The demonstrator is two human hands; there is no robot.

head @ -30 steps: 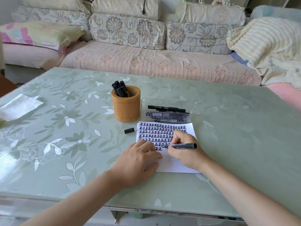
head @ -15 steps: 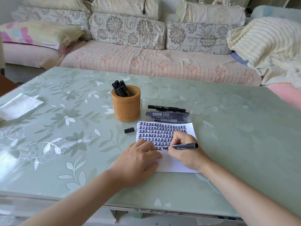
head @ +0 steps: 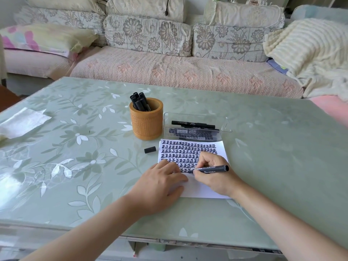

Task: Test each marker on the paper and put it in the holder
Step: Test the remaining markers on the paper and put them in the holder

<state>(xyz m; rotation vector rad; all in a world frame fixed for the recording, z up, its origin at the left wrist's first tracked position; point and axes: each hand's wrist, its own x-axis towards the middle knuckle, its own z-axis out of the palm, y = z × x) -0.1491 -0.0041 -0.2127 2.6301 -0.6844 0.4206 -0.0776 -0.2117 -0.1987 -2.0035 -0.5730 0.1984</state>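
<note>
Right, nearest us, the left hand (head: 160, 183) lies flat, fingers loosely spread, pressing down the lower left part of the white sheet of paper (head: 199, 192). Just beside it at three o'clock, the right hand (head: 214, 176) pinches a slim black marker (head: 212, 168). Its tip is down on the sheet at the bottom row of inked characters, and its tail points to three o'clock. A test stroke is under way, I'd say.

Out at ten o'clock from the sheet, a small black cap (head: 150, 149) lies loose on the pale green glass table (head: 282, 157). Further on at eleven stands the round orange-brown woven holder (head: 146, 125), with a bunch of black pens (head: 139, 102) upright inside. At twelve, just beyond the sheet's far edge, a clear plastic tray (head: 227, 125) carries a stack of black markers lying flat (head: 192, 123), untested ones by my guess.

Watch-outs now. The left fingers sit right by fresh ink, so a slide could smear it. That round cap could roll away if nudged. White space is short, so new strokes may overlap old ones and hide a weak marker.
</note>
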